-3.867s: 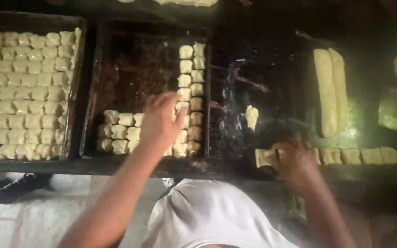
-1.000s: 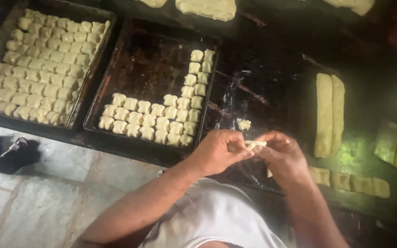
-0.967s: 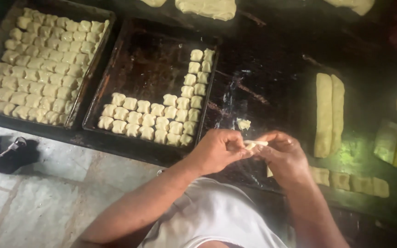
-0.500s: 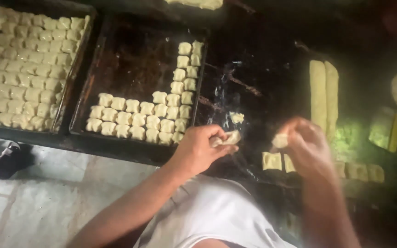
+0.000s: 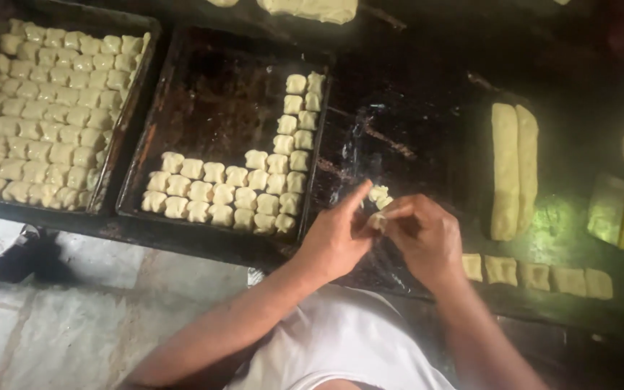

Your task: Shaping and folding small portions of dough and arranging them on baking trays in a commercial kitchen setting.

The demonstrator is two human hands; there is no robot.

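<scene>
A head camera looks down on a dark worktop (image 5: 427, 108). The person's left hand (image 5: 337, 238) and right hand (image 5: 424, 238) meet just below the frame's middle, both pinched together on one small pale dough piece (image 5: 378, 220). The left forefinger points up toward 1 o'clock. A second small dough bit (image 5: 379, 193) lies just above the fingertips, at 12 o'clock from them; whether it touches the held piece is hard to tell in the blur.

At 10 o'clock from the hands sits a dark tray (image 5: 211, 94), partly filled: shaped pieces (image 5: 218, 195) form two rows along its near edge and a double column up its right side. Farther out at 9 to 10 o'clock, a second tray (image 5: 120, 141) is packed full of the same pieces.

At 2 o'clock, well apart from the hands, two long dough logs (image 5: 513, 170) lie side by side. At 4 o'clock, a row of cut squares (image 5: 536, 274) runs along the worktop's near edge. A pale block (image 5: 615, 209) rests at 3 o'clock near the frame's right edge.
</scene>
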